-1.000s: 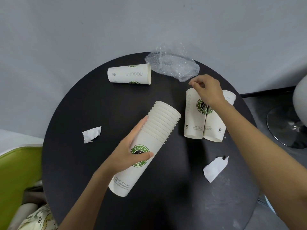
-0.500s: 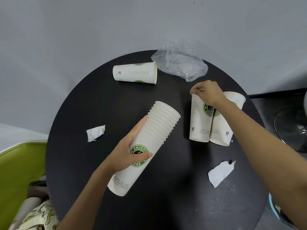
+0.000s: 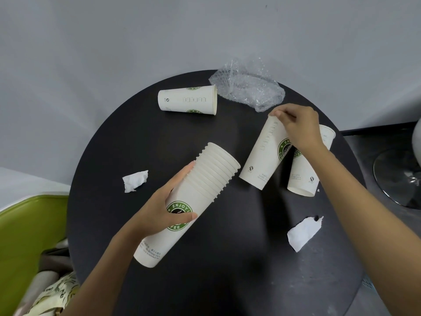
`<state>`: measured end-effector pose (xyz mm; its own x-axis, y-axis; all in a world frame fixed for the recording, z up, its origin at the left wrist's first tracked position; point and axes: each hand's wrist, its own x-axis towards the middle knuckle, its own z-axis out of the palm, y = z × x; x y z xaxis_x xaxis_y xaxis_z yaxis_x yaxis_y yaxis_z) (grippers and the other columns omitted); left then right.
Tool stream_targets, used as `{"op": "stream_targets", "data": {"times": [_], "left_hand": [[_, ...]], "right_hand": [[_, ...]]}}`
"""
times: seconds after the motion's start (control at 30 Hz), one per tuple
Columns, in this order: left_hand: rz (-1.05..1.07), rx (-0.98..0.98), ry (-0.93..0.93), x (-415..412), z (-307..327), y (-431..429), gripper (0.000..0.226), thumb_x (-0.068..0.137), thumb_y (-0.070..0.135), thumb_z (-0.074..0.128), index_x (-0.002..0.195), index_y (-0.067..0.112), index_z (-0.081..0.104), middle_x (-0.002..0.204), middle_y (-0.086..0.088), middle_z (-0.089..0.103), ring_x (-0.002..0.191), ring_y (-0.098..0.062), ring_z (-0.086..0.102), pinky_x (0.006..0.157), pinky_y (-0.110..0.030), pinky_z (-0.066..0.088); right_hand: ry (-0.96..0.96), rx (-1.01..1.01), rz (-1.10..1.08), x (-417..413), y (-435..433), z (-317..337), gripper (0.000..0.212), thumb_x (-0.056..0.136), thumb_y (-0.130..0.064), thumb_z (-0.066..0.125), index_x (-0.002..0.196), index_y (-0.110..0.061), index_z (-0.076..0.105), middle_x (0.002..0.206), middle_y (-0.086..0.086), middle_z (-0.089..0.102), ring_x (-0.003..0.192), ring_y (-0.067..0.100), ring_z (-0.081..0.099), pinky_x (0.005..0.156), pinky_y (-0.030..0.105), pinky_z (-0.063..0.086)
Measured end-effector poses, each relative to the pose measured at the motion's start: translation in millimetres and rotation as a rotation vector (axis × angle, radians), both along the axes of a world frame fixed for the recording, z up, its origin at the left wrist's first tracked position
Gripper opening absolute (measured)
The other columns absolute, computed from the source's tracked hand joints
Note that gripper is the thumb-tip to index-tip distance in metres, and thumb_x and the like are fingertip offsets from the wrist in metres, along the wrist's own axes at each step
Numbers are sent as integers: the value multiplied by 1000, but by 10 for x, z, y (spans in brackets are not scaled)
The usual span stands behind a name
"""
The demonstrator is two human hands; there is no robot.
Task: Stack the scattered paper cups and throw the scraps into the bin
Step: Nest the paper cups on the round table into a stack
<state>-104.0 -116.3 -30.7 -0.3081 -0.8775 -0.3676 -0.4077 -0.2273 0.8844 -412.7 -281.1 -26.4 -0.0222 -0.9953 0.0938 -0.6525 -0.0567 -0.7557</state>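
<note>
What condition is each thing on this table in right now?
Cup stack, nested, tilted, gripped by left hand.
Single cup, tilted, rim pinched by right hand.
Neighbouring cup, free, partly hidden.
Far cup, lying on its side.
Bubble wrap, crumpled.
Left scrap, crumpled.
Right scrap, torn, flat.

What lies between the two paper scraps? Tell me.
Head view: the stack of cups, gripped by the left hand, crosses that stretch; the rest is bare black table.

Nested cup stack (image 3: 189, 201) held tilted, mouths up-right. One tilted cup (image 3: 262, 156) pinched at rim; second cup (image 3: 305, 176) laid beside it; third cup (image 3: 186, 100) on its side at back. One crumpled scrap (image 3: 135, 180) left of stack, torn scrap (image 3: 303, 233) right.
</note>
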Motion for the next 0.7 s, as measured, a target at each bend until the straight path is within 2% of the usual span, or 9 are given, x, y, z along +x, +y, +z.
{"op": "stream_targets", "data": {"times": [0.1,0.27,0.4,0.57,0.7], "left_hand": [[-12,5,-19,59,32,25,101,78,4,79,140,58,22,144,43,31,130,11,42,99,-16,47],[-33,4,-30,119,68,85,101,77,3,79,139,59,21,141,45,33,127,11,44,96,-15,49],[-38,1,-3,131,93,142,102,77,3,80,141,58,23,144,39,35,128,6,46,94,-16,49],[-50,3,45,88,134,204,101,76,0,79,142,53,25,145,38,36,130,5,46,95,-16,48],[-43,12,73,54,147,232,102,76,-1,80,143,54,26,145,36,38,129,2,48,93,-18,50]], "right_hand": [[-71,-61,-69,-19,109,73,18,94,-15,55,96,-15,73,98,-7,70,90,3,60,81,3,38],[-193,-166,-203,-28,227,264,20,93,-12,52,96,-11,72,94,-9,68,81,-13,56,82,8,40],[-329,-232,-258,43,323,389,21,92,-10,50,95,-11,71,90,-10,67,84,-8,58,82,11,42],[-418,-181,-199,280,479,420,19,92,-8,52,92,-14,70,89,-12,67,86,-3,59,84,14,43],[-450,-118,-83,487,638,388,18,92,-5,54,94,-13,71,91,-9,68,87,-7,59,84,10,41]]}}
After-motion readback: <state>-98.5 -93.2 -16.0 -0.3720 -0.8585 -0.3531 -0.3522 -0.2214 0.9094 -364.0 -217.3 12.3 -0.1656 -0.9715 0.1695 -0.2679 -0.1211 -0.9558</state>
